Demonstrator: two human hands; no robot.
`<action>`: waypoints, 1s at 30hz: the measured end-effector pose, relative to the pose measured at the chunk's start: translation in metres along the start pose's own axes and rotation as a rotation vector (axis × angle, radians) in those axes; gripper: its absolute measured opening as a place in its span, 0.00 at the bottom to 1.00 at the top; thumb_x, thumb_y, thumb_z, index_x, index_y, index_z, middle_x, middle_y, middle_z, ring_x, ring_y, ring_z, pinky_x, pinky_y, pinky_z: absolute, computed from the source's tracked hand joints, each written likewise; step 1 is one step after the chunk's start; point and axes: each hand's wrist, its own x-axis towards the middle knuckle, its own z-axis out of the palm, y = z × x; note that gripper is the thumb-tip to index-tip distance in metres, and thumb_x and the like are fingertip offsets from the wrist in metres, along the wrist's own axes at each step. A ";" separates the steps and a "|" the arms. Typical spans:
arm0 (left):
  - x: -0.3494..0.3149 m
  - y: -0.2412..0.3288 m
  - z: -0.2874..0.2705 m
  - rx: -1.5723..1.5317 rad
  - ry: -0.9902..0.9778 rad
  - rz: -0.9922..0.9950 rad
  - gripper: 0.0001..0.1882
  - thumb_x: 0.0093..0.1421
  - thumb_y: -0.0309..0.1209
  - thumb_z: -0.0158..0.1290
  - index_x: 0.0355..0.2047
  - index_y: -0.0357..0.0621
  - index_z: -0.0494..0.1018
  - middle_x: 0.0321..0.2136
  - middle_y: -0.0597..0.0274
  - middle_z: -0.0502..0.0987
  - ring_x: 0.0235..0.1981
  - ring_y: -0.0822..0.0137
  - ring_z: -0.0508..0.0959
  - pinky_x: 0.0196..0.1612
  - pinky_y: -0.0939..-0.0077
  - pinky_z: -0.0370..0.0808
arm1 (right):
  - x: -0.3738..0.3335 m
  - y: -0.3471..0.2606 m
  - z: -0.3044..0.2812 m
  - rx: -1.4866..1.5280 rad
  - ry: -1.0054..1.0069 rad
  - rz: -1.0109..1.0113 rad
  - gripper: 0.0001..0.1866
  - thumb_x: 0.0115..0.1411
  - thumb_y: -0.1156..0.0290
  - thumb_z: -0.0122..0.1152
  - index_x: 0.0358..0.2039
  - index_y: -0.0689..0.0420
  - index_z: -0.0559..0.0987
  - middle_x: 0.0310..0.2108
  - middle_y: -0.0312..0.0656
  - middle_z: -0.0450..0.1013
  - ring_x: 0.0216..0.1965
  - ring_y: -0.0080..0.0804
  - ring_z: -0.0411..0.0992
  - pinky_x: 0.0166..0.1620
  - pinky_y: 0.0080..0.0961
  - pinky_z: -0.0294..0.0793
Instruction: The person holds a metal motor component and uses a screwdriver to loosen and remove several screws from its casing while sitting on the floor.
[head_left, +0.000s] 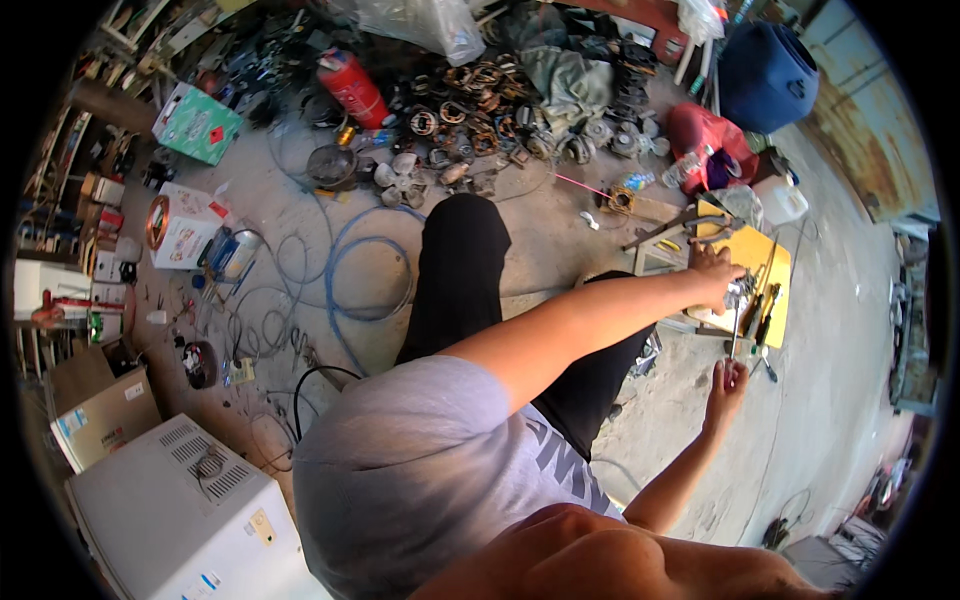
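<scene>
Off to the right, my left hand [714,278] is closed on a small silvery metal part [739,290] above a low work stand with a yellow top [752,250]. My right hand [728,384], nearer to me, grips a screwdriver [737,335] by what looks like its red handle. Its shaft points away from me and reaches the metal part; whether the tip sits in a screw is too small to tell. Beside the part, dark-handled tools [768,315] lie on the yellow top. Pliers with dark handles [705,222] rest at its far left corner.
Motor parts and copper windings [470,110] are heaped ahead, beside a red fire extinguisher [353,88]. A blue drum [765,78] stands at the far right. Blue hose [370,265] coils over the floor. At left are cartons [188,225] and a white appliance [190,500].
</scene>
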 end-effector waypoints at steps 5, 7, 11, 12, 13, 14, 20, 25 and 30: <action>-0.004 0.002 -0.004 0.008 0.017 -0.020 0.45 0.32 0.46 0.70 0.55 0.64 0.70 0.49 0.58 0.68 0.53 0.51 0.67 0.53 0.44 0.55 | -0.004 -0.045 0.003 -0.306 -0.079 0.210 0.21 0.64 0.53 0.55 0.38 0.62 0.74 0.31 0.32 0.71 0.30 0.19 0.63 0.34 0.20 0.65; -0.006 0.002 -0.009 0.004 0.019 -0.032 0.44 0.32 0.45 0.70 0.55 0.64 0.70 0.48 0.58 0.68 0.53 0.52 0.67 0.54 0.47 0.55 | -0.004 -0.042 0.000 -0.003 -0.099 0.391 0.23 0.65 0.52 0.53 0.36 0.63 0.76 0.29 0.35 0.71 0.31 0.24 0.64 0.37 0.26 0.66; -0.006 0.007 -0.010 0.040 -0.009 -0.038 0.44 0.33 0.46 0.69 0.55 0.64 0.69 0.49 0.60 0.68 0.53 0.54 0.67 0.53 0.52 0.56 | -0.002 -0.013 -0.008 -0.211 -0.162 0.163 0.19 0.63 0.57 0.57 0.37 0.63 0.77 0.34 0.42 0.74 0.34 0.29 0.67 0.40 0.30 0.68; -0.006 0.007 -0.010 0.040 -0.017 -0.035 0.44 0.33 0.45 0.69 0.56 0.64 0.69 0.49 0.60 0.68 0.53 0.54 0.67 0.53 0.52 0.56 | -0.001 -0.010 -0.011 -0.281 -0.150 0.106 0.17 0.63 0.58 0.58 0.36 0.63 0.77 0.34 0.43 0.74 0.35 0.30 0.68 0.41 0.31 0.68; -0.005 0.008 -0.012 0.040 -0.021 -0.032 0.44 0.33 0.45 0.69 0.56 0.64 0.69 0.49 0.60 0.68 0.53 0.54 0.67 0.53 0.52 0.56 | 0.001 -0.011 -0.013 -0.351 -0.139 0.044 0.16 0.62 0.60 0.59 0.36 0.62 0.77 0.35 0.44 0.74 0.36 0.30 0.69 0.42 0.31 0.68; -0.005 0.008 -0.013 0.043 -0.031 -0.038 0.44 0.34 0.45 0.69 0.56 0.64 0.68 0.49 0.60 0.68 0.53 0.54 0.67 0.53 0.51 0.56 | 0.000 -0.011 -0.011 -0.319 -0.071 -0.007 0.14 0.60 0.63 0.61 0.36 0.62 0.76 0.32 0.42 0.75 0.34 0.30 0.70 0.41 0.29 0.69; -0.006 0.003 -0.010 0.055 -0.003 -0.030 0.42 0.35 0.45 0.69 0.55 0.64 0.68 0.48 0.60 0.69 0.53 0.55 0.68 0.54 0.52 0.57 | -0.007 -0.044 0.005 -0.241 -0.032 0.157 0.18 0.62 0.56 0.58 0.40 0.61 0.76 0.25 0.37 0.70 0.28 0.26 0.67 0.35 0.24 0.67; -0.007 0.005 -0.011 0.049 -0.007 -0.021 0.42 0.35 0.45 0.69 0.55 0.63 0.68 0.48 0.60 0.69 0.53 0.56 0.69 0.54 0.52 0.57 | -0.001 -0.003 0.000 -0.184 -0.038 0.137 0.20 0.65 0.55 0.56 0.39 0.64 0.78 0.24 0.31 0.65 0.26 0.20 0.61 0.31 0.20 0.62; -0.007 0.001 -0.012 0.040 -0.009 -0.023 0.43 0.35 0.45 0.68 0.56 0.64 0.68 0.49 0.59 0.69 0.54 0.55 0.68 0.55 0.53 0.57 | -0.004 0.000 -0.003 -0.340 0.002 -0.037 0.17 0.64 0.60 0.57 0.42 0.62 0.77 0.25 0.41 0.71 0.29 0.29 0.68 0.36 0.25 0.69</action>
